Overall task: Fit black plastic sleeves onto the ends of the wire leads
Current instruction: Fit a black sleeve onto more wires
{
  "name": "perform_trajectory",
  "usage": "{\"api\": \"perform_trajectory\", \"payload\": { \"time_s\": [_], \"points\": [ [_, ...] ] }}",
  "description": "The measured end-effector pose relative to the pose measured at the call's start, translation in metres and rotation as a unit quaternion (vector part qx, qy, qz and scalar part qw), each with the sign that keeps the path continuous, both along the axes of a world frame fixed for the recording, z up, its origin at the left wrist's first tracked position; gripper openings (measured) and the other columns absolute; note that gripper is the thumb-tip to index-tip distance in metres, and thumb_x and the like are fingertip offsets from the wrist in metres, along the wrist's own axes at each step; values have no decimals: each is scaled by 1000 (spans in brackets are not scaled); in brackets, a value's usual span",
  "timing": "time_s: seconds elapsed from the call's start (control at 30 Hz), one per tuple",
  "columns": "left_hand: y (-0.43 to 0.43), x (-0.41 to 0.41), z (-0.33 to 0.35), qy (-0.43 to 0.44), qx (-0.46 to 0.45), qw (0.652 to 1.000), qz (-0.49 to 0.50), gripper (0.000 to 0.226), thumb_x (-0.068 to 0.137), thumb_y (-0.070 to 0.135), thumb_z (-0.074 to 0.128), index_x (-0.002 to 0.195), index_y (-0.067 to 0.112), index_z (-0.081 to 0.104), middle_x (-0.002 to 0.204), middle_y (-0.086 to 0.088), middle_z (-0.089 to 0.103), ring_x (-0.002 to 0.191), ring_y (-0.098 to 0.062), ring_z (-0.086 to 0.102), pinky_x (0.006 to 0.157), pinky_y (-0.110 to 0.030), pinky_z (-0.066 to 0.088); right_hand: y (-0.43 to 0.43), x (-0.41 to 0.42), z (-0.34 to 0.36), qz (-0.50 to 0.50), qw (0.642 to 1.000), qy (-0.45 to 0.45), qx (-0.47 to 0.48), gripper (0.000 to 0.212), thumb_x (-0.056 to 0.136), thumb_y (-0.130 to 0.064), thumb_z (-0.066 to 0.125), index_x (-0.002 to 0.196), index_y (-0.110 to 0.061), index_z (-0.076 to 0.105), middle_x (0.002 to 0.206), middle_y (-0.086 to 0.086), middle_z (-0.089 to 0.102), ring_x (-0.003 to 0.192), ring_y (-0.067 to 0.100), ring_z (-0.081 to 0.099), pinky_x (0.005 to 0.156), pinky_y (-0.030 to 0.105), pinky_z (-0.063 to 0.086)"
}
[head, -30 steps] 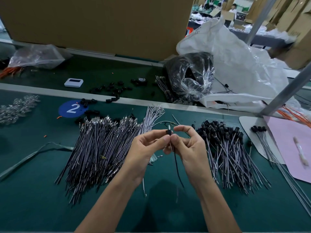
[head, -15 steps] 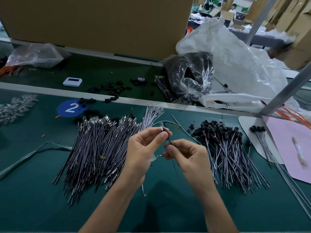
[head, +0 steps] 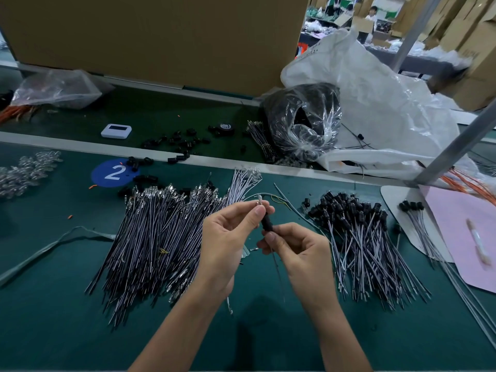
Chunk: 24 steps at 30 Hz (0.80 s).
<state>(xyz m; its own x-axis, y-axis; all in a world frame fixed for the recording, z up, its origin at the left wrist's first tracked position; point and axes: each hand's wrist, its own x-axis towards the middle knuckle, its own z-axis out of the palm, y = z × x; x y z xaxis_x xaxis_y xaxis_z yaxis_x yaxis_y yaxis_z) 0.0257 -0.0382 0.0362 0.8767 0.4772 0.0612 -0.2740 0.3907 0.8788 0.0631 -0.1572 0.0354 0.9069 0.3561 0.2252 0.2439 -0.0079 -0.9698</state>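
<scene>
Where the two hands meet above the dark green bench mat (head: 53,318), one thin dark wire lead (head: 277,272) is held roughly upright between them. Left hand (head: 228,237): thumb and forefinger pinch the lead's top end, just under its small bright metal terminal (head: 259,202); the other fingers are curled loosely. Right hand (head: 298,251): thumb and forefinger pinch the lower end of a short black plastic sleeve (head: 266,224), which sits on the lead between the two pinches, below the terminal. The lead's free tail hangs down past the right palm.

Left of the hands: a fanned heap of bare glossy leads (head: 161,237), metal-tipped ends toward the far edge. Right of the hands: a heap of sleeved leads (head: 362,242), matte black caps clustered at the far end. Loose black sleeves (head: 174,142) lie scattered on the rear strip, near a round blue sticker marked 2 (head: 114,173) and a small white rectangular device (head: 116,131). A crinkled clear plastic bag of black parts (head: 303,122) leans against a large white sack (head: 375,98). A pink sheet (head: 469,237) lies at far right.
</scene>
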Motion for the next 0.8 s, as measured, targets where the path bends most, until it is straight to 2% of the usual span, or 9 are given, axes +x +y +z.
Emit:
{"api": "perform_trajectory", "payload": {
  "time_s": [0.07, 0.13, 0.2, 0.43, 0.57, 0.8],
  "points": [
    [-1, 0, 0, -1, 19, 1000, 8, 16, 77, 25, 70, 87, 15, 79, 91, -5, 76, 83, -8, 68, 76, -33, 54, 0, -1, -2, -20, 1000, -13, -4, 16, 86, 3, 67, 79, -11, 71, 70, 4, 74, 65, 18, 71, 68, 24, 56],
    [-3, 0, 0, -8, 31, 999, 22, 17, 80, 21, 66, 89, 13, 78, 91, -6, 76, 84, -6, 69, 73, -17, 51, 0, -2, -5, -43, 998, -32, -13, 16, 87, 1, 68, 79, -13, 71, 71, 1, 74, 67, 17, 72, 70, 26, 56],
    [-3, 0, 0, -10, 36, 999, 32, 19, 83, 20, 64, 93, 9, 76, 92, -6, 77, 86, -7, 69, 73, -13, 50, 1, -4, -6, -57, 997, -42, -19, 16, 88, -2, 68, 79, -15, 71, 72, -1, 74, 68, 15, 72, 70, 25, 56],
    [-1, 0, 3, -21, 22, 999, 42, 17, 82, 24, 65, 88, 20, 80, 95, -6, 76, 96, -12, 69, 77, -16, 50, 2, -8, -5, -52, 996, -58, -48, 17, 90, -7, 66, 81, -19, 73, 74, -5, 74, 71, 14, 71, 73, 32, 57],
    [1, -2, 5, -24, 7, 999, 34, 17, 80, 25, 66, 89, 20, 80, 96, -7, 76, 97, -15, 69, 80, -18, 50, 3, -8, -3, -51, 995, -74, -52, 15, 90, -6, 67, 83, -17, 74, 73, -7, 74, 71, 13, 71, 72, 26, 56],
    [1, -3, 6, -23, -1, 999, 33, 16, 80, 23, 67, 87, 19, 80, 96, -9, 76, 99, -19, 69, 87, -25, 53, 3, -7, -2, -39, 993, -91, -61, 21, 90, -8, 68, 83, -26, 73, 73, -9, 74, 71, 11, 71, 71, 22, 54]
  ]
}}
